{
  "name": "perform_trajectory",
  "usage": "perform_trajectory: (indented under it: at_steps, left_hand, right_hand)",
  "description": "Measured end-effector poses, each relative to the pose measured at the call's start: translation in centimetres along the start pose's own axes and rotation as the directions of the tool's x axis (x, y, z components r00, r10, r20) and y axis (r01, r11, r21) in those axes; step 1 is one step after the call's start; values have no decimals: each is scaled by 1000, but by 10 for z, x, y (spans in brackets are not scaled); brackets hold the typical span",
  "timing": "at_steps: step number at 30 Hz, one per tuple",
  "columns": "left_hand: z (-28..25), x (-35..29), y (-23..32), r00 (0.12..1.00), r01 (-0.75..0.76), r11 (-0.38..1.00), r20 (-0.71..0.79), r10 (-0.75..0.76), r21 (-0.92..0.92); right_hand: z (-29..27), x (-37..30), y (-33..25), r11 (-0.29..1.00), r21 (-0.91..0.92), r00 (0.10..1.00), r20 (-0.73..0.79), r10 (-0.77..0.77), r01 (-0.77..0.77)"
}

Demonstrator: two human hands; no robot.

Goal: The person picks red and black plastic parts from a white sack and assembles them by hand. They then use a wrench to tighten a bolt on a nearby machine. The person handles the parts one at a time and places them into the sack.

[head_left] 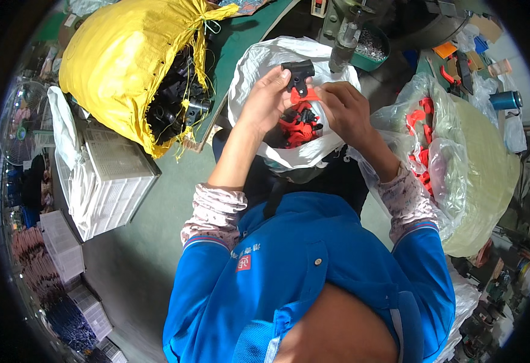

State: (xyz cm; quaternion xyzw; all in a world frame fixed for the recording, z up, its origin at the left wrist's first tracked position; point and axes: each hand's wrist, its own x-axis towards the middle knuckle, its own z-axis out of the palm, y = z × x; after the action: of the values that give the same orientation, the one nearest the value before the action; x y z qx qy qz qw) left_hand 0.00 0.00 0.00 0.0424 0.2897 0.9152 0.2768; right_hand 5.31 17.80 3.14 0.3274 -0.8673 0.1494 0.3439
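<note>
Over a white woven sack (331, 142), my left hand (265, 101) is closed on a black plastic fitting (298, 70) with a short tube across its top and a stem pointing down. My right hand (345, 114) pinches a red plastic piece (305, 95) against the lower end of that stem. Whether the two parts are joined there, I cannot tell. Below both hands, inside the sack, lies a heap of red and black parts (300, 128).
Black fittings (177, 100) spill from a yellow sack (111, 66) on the green table (241, 33) at the left. To the right, a clear bag (458, 157) holds red pieces (421, 145). Beyond the white sack stands a metal machine post (345, 45). Plastic crates (117, 175) stand at left.
</note>
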Motion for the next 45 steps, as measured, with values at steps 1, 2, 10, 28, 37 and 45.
perform_trajectory:
  at_steps: [1,2,10,28,37,45]
  left_hand:
    - [1,0,1,1000,11,1000,10,-11,-21]
    - [1,-1,1,1000,23,999,19,-22,-41]
    - [-10,-1,3,998,58,998,29,-58,8]
    - [-31,0,-3,976,216,974,3,-216,-72]
    - [-32,-2,-8,967,249,958,-23,-255,-145]
    - [-35,-5,-10,974,214,969,-48,-221,-124]
  right_hand:
    - [0,-1,0,1000,-4,1000,1,-3,3]
    - [-1,-1,-1,1000,-9,1000,3,-6,6]
    - [-2,-5,-1,999,-12,999,30,-44,45]
    - [-3,-2,-8,998,-7,996,63,-67,68]
    - [-6,-1,-9,998,-21,992,109,-62,65]
    - [-5,-3,-10,999,-11,992,123,-37,38]
